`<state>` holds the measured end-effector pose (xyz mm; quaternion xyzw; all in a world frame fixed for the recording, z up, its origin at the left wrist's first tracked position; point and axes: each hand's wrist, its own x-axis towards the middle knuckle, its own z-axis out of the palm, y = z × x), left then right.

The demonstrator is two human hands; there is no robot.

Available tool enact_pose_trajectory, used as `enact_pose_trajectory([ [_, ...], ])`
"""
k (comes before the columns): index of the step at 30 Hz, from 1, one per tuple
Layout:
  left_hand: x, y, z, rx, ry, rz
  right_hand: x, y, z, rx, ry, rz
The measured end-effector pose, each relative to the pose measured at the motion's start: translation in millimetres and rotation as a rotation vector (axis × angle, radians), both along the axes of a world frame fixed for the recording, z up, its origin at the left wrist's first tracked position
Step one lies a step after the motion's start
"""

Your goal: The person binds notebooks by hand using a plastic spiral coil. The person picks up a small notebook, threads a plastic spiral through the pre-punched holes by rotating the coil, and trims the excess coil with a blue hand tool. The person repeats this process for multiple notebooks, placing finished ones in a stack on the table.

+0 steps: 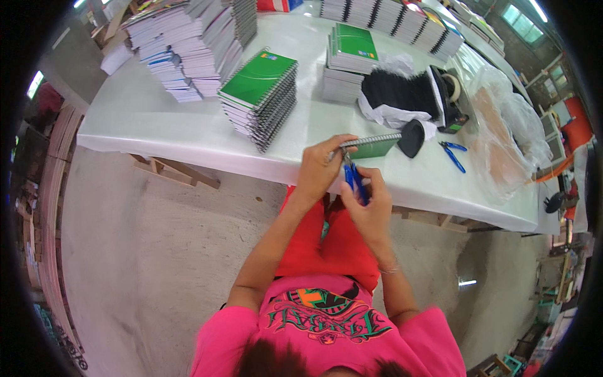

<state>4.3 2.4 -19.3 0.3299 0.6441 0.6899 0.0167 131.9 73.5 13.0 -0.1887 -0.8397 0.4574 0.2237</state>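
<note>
My left hand point(321, 164) grips one end of a green spiral notebook point(377, 147), which is tilted over the table's front edge with its coil upward. Blue-handled pliers point(353, 179) are in my right hand point(370, 204), their jaws up against the coil's end beside my left fingers. Whether the jaws close on the wire is too small to tell. To the left stands a stack of green spiral notebooks point(260, 81) with coils facing right. Behind the notebook lies a bundle of black coils point(399, 94) on white wrapping.
A second pair of blue pliers point(453, 156) lies to the right, near a tape dispenser point(451, 100) and a clear plastic bag point(512, 125). Tall paper stacks point(188, 50) rise at the back left. More green notebooks point(353, 47) and a row of bound books point(392, 22) stand behind.
</note>
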Motion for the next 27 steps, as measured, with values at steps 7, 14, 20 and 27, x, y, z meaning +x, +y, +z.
enact_pose_trajectory([
  [7,1.1,-2.9,9.3,-0.053,0.079,0.045,-5.0,34.4,18.1,-1.213,-0.055,0.507],
  [14,-27.1,-37.1,101.7,0.08,-0.119,0.228,12.3,142.8,4.6,0.26,0.027,-0.072],
  [20,-110.9,-88.3,124.1,0.205,0.014,0.416,23.9,245.3,-65.4,0.685,0.014,-0.307],
  [27,-144.0,-113.9,85.7,-0.028,0.187,0.661,10.8,215.5,-35.7,0.807,0.136,-0.453],
])
